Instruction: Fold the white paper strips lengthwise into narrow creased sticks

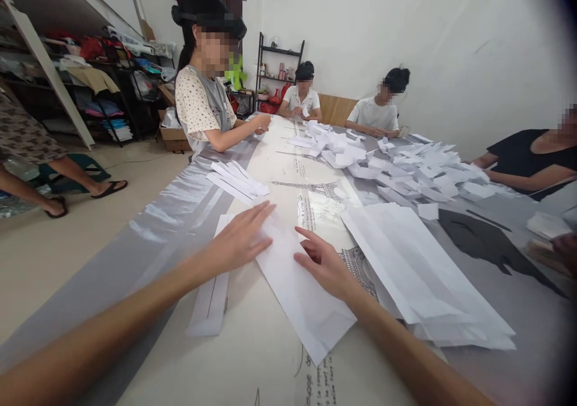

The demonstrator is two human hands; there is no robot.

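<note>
A white paper sheet or flat bag (pixel 311 316) lies at an angle on the printed tablecloth (pixel 252 358) in front of me. My left hand (pixel 243 235) rests on its upper left part, fingers spread. Over its right edge is my right hand (pixel 322 262), fingers apart and holding nothing. A narrow white strip with a dark line (pixel 210 301) lies left of the sheet, partly beneath my left hand and wrist. To the right sits a stack of long white papers (pixel 424 268), partly behind my right forearm.
White strips (pixel 237 181) lie beyond my left hand. A large heap of small white papers (pixel 396 166) covers the table's far right. One person (pixel 202 99) stands at the left edge; several others sit around. A dark flat piece (pixel 482 238) lies at right.
</note>
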